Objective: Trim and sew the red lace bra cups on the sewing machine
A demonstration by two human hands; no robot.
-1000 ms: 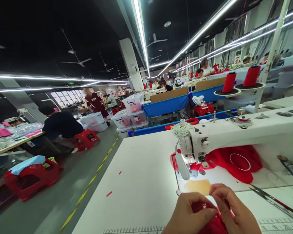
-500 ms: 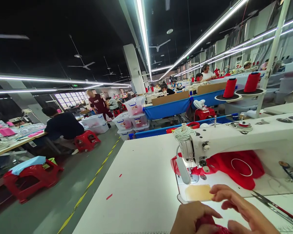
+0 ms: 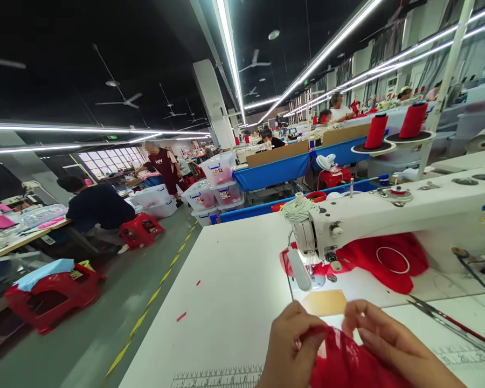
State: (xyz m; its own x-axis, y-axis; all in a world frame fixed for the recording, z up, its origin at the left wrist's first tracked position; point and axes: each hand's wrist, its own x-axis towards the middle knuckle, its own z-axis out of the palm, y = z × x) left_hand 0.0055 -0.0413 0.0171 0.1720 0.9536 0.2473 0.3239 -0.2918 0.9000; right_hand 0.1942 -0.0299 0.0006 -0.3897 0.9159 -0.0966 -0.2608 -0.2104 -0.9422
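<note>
My left hand (image 3: 291, 345) is closed on a piece of red fabric (image 3: 345, 358), pinching its upper edge between thumb and fingers. On the other side of the cloth, my right hand (image 3: 392, 340) has curled fingers at the same piece, gripping its edge. Both hands are above the table's front part, before a white sewing machine (image 3: 372, 215). More red fabric (image 3: 392, 264) with a white ring on it lies under the machine arm. To the right of my hands rests a pair of scissors (image 3: 448, 320).
A printed ruler scale (image 3: 218, 376) runs along the near part of the white table (image 3: 230, 302). Two red thread scraps (image 3: 181, 317) lie there. Red thread cones (image 3: 375, 131) stand behind the machine. Plastic boxes (image 3: 218, 170), red stools (image 3: 56, 293) and other people are beyond.
Both hands have come up higher in view, bringing much more of the red fabric into sight. My left hand now pinches its edge. The camera view has shifted slightly.
</note>
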